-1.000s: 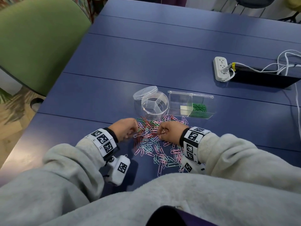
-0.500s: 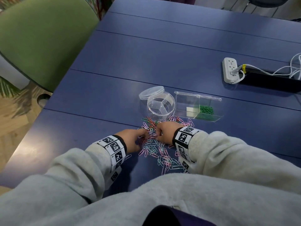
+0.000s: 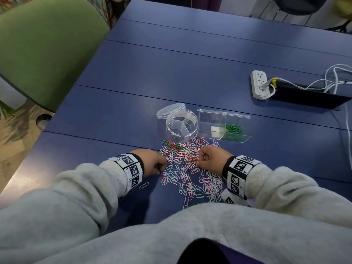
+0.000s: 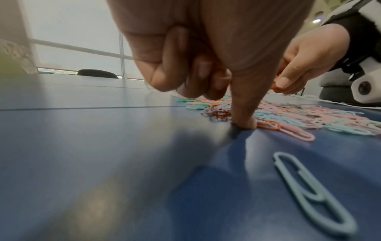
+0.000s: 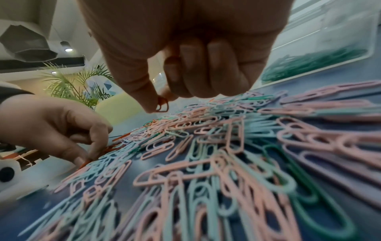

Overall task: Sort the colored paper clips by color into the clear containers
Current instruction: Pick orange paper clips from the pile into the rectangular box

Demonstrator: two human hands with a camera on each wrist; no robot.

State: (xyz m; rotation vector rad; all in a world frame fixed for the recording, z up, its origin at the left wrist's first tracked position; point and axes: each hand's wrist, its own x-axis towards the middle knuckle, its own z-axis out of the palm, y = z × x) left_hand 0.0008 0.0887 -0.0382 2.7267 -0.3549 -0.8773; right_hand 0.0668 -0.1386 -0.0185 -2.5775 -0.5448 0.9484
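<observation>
No writing is legible; right hand point(image 5: 185, 53) fingers pinch a red clip point(image 5: 162, 104), left hand point(image 4: 206, 48) fingers curled, one fingertip pressing the table point(image 4: 103, 146).

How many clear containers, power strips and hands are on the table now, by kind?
Clear containers: 2, round tub and rectangular box.
Power strips: 1.
Hands: 2, left hand and right hand, which pinches a red clip.
Total: 5.
</observation>
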